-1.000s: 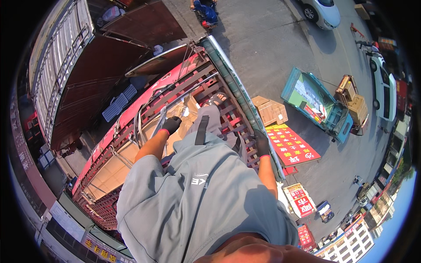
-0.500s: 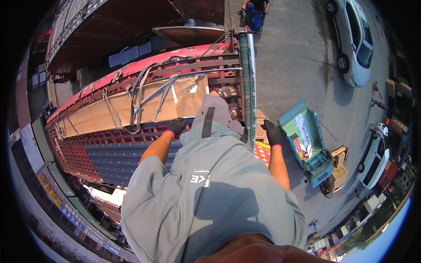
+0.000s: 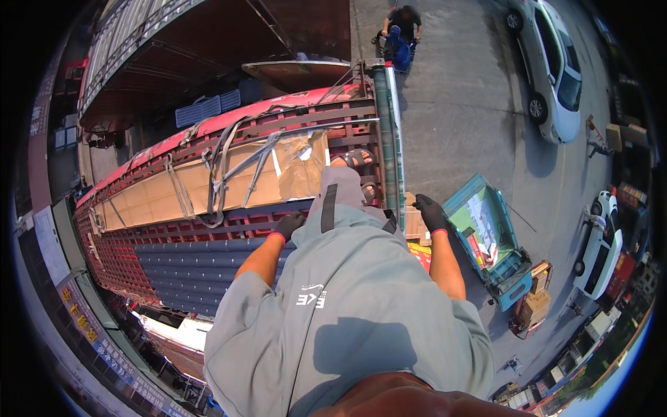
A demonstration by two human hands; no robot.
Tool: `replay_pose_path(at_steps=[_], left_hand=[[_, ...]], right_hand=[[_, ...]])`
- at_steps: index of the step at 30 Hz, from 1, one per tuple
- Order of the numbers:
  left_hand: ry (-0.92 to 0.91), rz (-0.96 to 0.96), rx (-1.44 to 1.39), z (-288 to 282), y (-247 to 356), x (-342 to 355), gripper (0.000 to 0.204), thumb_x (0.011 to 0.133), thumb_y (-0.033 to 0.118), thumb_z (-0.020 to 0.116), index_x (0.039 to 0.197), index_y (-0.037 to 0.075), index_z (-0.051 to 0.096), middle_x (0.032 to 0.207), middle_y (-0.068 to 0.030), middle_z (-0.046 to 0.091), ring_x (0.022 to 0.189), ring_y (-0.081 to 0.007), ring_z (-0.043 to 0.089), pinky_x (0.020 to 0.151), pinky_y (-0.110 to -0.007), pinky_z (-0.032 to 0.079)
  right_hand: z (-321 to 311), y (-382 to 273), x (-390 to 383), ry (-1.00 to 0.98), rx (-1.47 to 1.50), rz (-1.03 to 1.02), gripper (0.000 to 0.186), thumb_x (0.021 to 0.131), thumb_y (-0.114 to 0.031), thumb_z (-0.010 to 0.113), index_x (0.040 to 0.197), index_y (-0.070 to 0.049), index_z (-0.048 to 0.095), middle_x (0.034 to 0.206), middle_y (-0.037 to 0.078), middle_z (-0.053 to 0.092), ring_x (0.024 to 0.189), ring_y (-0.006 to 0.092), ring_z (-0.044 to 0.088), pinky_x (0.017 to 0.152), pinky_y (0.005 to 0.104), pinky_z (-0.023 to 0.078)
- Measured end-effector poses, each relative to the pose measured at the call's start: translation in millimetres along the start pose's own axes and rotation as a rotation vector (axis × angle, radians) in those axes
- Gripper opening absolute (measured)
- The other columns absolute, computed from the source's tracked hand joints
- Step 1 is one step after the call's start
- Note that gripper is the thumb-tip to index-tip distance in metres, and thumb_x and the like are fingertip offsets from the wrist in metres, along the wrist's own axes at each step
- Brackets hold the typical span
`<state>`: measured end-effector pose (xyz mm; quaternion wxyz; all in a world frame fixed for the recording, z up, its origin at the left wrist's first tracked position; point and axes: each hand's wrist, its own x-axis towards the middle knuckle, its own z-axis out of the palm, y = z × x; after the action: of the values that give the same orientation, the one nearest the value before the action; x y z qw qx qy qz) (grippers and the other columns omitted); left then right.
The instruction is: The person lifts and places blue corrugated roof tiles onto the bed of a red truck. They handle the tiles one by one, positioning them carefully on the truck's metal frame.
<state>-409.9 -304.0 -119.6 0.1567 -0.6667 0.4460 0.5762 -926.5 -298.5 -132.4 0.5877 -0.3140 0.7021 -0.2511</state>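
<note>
I stand high on a red slatted truck body (image 3: 118,247), with sandalled feet (image 3: 361,158) near its green end rail (image 3: 389,139). My left hand (image 3: 288,225) in a dark glove hangs at my side, loosely curled and apparently bare of any object. It hovers near the long cardboard package (image 3: 243,174), which grey straps (image 3: 226,160) tie down, and above the dark blue rolls (image 3: 208,267). My right hand (image 3: 432,213), gloved too, is held out past the rail with its fingers apart and nothing in them. Below it are cardboard boxes (image 3: 415,226).
A teal three-wheeled cart (image 3: 511,267) with an open bed stands to the right, beside a cart of boxes (image 3: 535,306). White cars (image 3: 559,76) are parked farther right. A person on a blue scooter (image 3: 399,42) is on the road ahead.
My left hand has dropped lower and a little right, closer to my body. My right hand has shifted slightly. The person on the scooter has come further into view, and the whole view has tilted.
</note>
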Motion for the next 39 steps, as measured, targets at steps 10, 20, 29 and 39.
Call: replay_pose_path(at_steps=[10,20,29,39], left_hand=[[0.163,0.161,-0.016,-39,18,18,0.041,0.086,0.038,0.046,0.099,0.006,0.068,0.095,-0.0194,0.068,0.090,-0.0326,0.065,0.082,-0.040,0.049],[0.193,0.221,-0.088,-42,22,31,0.040,0.086,0.036,0.050,0.096,0.001,0.067,0.080,-0.0132,0.067,0.076,-0.0240,0.063,0.073,-0.034,0.048],[0.158,0.128,-0.046,-16,2,15,0.040,0.088,0.038,0.050,0.102,0.004,0.067,0.088,-0.0142,0.069,0.083,-0.0259,0.066,0.077,-0.036,0.048],[0.259,0.382,-0.102,-37,98,4,0.044,0.092,0.028,0.056,0.128,0.002,0.057,0.117,-0.0161,0.066,0.106,-0.0211,0.064,0.092,-0.031,0.047]], right_hand=[[17,58,-27,0.013,-0.418,-0.215,0.025,0.093,-0.017,0.047,0.101,-0.002,0.064,0.093,0.012,0.069,0.082,0.0219,0.068,0.074,0.0312,0.051],[0,108,-64,0.117,-0.117,0.010,0.031,0.094,-0.018,0.050,0.110,0.005,0.063,0.102,0.016,0.068,0.088,0.0219,0.069,0.079,0.0301,0.054],[-10,134,-79,0.082,-0.156,0.024,0.035,0.096,-0.025,0.049,0.112,0.002,0.064,0.101,0.014,0.070,0.087,0.0207,0.070,0.072,0.0307,0.053],[-19,111,-34,0.057,-0.263,-0.144,0.028,0.093,-0.019,0.047,0.103,0.001,0.064,0.091,0.013,0.067,0.081,0.0213,0.066,0.074,0.0310,0.051]])
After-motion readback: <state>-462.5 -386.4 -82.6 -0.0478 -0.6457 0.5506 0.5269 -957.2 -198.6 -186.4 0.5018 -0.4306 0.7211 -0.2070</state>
